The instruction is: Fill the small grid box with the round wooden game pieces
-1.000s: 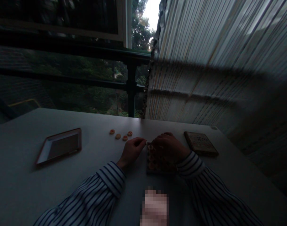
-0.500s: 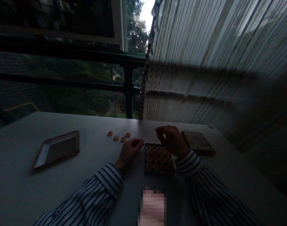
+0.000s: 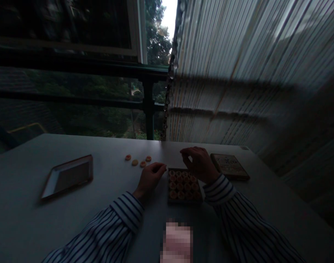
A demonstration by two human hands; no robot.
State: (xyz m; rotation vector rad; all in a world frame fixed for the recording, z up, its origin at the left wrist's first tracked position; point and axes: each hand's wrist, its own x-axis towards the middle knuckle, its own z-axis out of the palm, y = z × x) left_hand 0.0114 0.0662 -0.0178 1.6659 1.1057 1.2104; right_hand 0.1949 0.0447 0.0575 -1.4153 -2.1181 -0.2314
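Note:
A small open box point(image 3: 184, 201) holds rows of round Chinese chess pieces point(image 3: 180, 186) with carved marks. At its left edge is my left hand point(image 3: 150, 178), thumb and fingertips pressed together; what they hold, if anything, is too small to make out. My right hand point(image 3: 201, 163) hovers over the box's far right corner, hiding some pieces. Its thumb and fingers curl into a pinch pointing left, and I cannot make out anything in it. Beyond my left hand lie several loose pieces point(image 3: 135, 162) on the white table point(image 3: 109, 208).
An upturned, shallow box lid point(image 3: 67, 176) lies at the left with its inside showing. To the right of my right hand is a flat box point(image 3: 229, 166) with a printed top. A striped curtain point(image 3: 210, 91) and a dark railing point(image 3: 148, 98) stand behind the table.
The view has shifted slightly, so the table sits a little lower in the picture. Both hands keep nearly the same pose and place.

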